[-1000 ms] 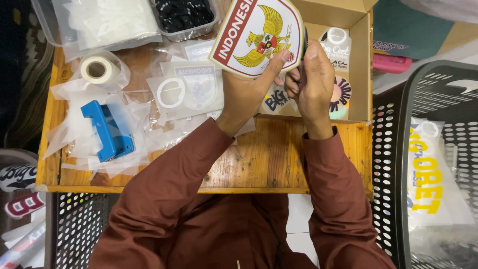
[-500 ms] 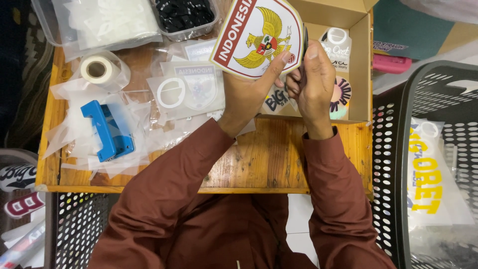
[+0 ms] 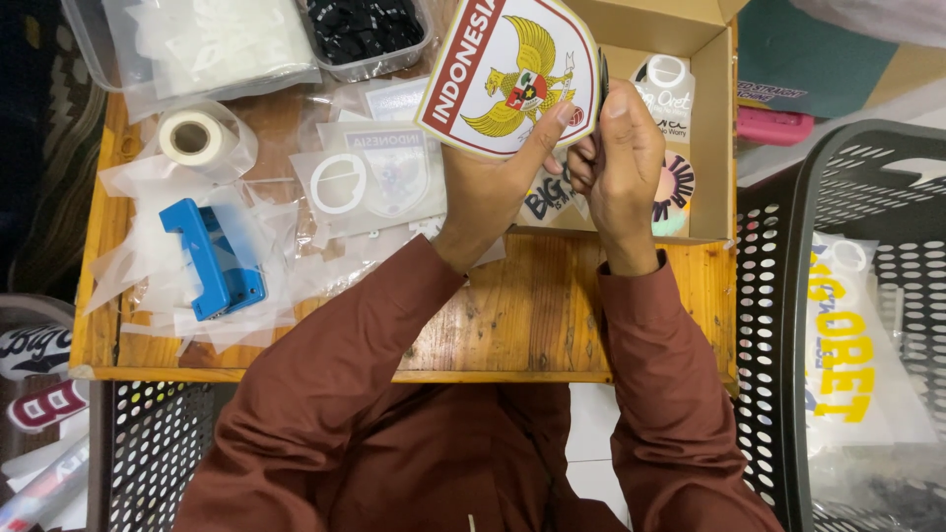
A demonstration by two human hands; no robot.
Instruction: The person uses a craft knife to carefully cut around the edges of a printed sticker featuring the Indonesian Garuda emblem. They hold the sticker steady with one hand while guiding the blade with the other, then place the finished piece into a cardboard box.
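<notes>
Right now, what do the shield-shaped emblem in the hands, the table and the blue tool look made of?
Shield-shaped red, white and gold emblem: glossy, stiff, flat; probably printed plastic or laminated card, thin dark edge showing. Brown slatted table: wood, visible grain, lightly varnished. Blue tool: smooth moulded plastic by its even colour. Left hand and right hand hold the emblem.

left hand (image 3: 493, 182) raised, fingers curled in a pinching grip, right hand (image 3: 621, 158) close beside, fingers bent inward, both forearms angled up

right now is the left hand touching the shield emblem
Touching. The head view shows the left hand with its thumb pressed on the lower right edge of the shield emblem, holding it up.
</notes>
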